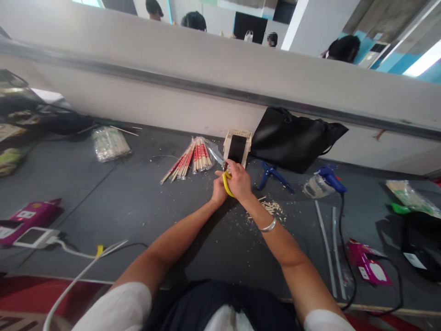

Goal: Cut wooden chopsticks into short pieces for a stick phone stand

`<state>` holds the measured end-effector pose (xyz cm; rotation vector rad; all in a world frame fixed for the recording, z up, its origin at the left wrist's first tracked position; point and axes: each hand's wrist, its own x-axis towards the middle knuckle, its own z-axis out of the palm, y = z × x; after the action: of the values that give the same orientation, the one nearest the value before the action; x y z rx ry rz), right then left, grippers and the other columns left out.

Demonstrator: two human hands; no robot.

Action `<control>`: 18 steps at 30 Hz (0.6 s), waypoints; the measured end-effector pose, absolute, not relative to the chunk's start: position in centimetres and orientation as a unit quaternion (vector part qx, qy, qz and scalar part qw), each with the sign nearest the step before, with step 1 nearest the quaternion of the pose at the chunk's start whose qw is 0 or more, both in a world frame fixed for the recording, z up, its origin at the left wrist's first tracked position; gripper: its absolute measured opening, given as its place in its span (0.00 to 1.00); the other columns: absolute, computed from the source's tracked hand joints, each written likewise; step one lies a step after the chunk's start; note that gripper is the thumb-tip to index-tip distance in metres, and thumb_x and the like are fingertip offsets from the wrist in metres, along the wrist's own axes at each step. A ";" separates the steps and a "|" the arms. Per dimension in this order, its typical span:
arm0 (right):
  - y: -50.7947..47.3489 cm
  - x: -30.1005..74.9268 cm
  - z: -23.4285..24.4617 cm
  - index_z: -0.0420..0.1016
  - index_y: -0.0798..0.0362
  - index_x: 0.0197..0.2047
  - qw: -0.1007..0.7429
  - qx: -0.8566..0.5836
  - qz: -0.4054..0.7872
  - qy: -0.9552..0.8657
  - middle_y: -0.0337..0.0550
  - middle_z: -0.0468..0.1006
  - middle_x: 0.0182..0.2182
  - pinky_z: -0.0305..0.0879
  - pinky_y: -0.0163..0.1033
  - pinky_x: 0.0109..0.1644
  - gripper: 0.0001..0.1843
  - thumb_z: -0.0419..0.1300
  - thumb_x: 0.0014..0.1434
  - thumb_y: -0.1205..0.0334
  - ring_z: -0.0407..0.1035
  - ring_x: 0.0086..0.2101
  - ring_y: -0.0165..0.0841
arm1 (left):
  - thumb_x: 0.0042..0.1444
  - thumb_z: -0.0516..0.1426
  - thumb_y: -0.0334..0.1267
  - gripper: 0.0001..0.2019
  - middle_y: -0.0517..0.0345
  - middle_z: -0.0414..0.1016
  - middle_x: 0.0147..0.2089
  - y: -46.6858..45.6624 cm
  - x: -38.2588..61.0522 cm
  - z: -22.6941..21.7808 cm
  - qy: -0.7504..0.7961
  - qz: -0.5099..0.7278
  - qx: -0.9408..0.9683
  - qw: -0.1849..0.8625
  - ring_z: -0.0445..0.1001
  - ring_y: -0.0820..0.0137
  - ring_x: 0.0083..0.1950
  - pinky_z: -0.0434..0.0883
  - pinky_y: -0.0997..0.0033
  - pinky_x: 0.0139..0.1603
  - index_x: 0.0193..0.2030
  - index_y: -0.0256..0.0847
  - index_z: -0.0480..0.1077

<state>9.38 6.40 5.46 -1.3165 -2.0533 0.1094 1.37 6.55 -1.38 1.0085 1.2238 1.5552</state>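
Note:
Both my hands meet at the middle of a dark grey mat (pixel 138 202). My right hand (pixel 239 181) is closed round the yellow handle of a cutting tool (pixel 226 184). My left hand (pixel 219 188) is closed beside it, and what it pinches is hidden. Just behind them stands a small wooden stick frame (pixel 237 145) with a black phone (pixel 237 148) leaning in it. Wood chips (pixel 274 209) lie scattered to the right of my wrist. A silver bracelet (pixel 268 226) is on my right wrist.
Red-wrapped chopstick bundles (pixel 191 158) lie left of the frame, a clear chopstick pack (pixel 110 143) further left. A black bag (pixel 292 140), blue pliers (pixel 274 177), a blue glue gun (pixel 327 179) with cable, glue sticks (pixel 325 243) and a purple packet (pixel 367 264) are right. A phone charges (pixel 32 236) at left.

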 end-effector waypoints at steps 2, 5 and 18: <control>6.5 10.7 5.3 0.74 0.54 0.54 0.412 -0.491 0.051 -0.766 0.47 0.81 0.36 0.71 0.40 0.45 0.16 0.60 0.64 0.58 0.76 0.37 0.37 | 0.48 0.66 0.36 0.18 0.67 0.60 0.16 6.4 1.4 -1.0 0.498 0.619 0.408 0.449 0.58 0.77 0.21 0.58 0.76 0.23 0.17 0.40 0.61; 6.4 13.1 5.7 0.72 0.52 0.53 0.518 -0.482 0.065 -0.703 0.45 0.81 0.39 0.73 0.40 0.44 0.17 0.59 0.65 0.53 0.76 0.36 0.35 | 0.50 0.65 0.41 0.21 0.68 0.58 0.14 6.0 1.5 -0.2 0.519 0.601 0.412 0.446 0.55 0.79 0.18 0.54 0.76 0.21 0.16 0.41 0.59; 5.1 16.9 9.9 0.71 0.47 0.48 0.656 -0.478 0.173 -0.557 0.31 0.71 0.27 0.65 0.28 0.20 0.21 0.63 0.61 0.42 0.65 0.19 0.22 | 0.51 0.65 0.42 0.23 0.68 0.58 0.14 5.9 1.1 0.1 0.571 0.584 0.404 0.414 0.57 0.78 0.19 0.58 0.77 0.23 0.14 0.41 0.57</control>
<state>16.87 5.14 9.91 -1.0831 -1.2632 0.3931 1.11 5.85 0.12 1.0144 1.4342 1.4668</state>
